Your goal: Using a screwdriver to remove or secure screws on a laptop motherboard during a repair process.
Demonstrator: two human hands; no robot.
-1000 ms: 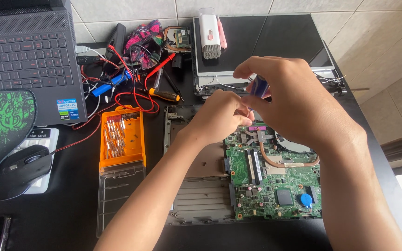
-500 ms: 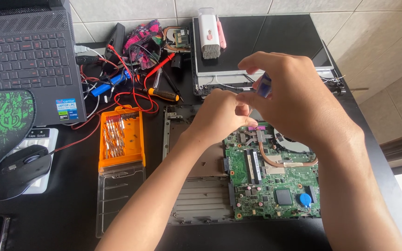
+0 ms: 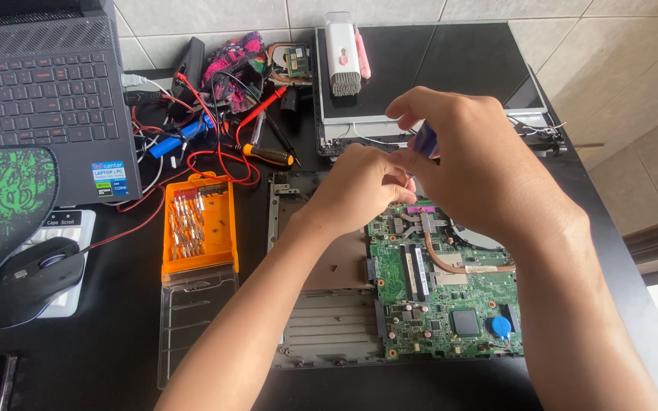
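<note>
Over a stripped laptop chassis, your right hand pinched a small blue-handled tool while your left hand closed against it at its nine o'clock, both poised above the green motherboard at six o'clock. A slip risked gouging the board or its copper heat pipe. Compared with a second earlier, your hands had barely shifted.

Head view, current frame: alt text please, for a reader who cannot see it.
Two bare hands meet over a green laptop motherboard in an opened laptop base on a black table; the right hand pinches a small blue tool, the left hand beside it. At left lie an orange bit case, an open laptop and a mouse.
</note>
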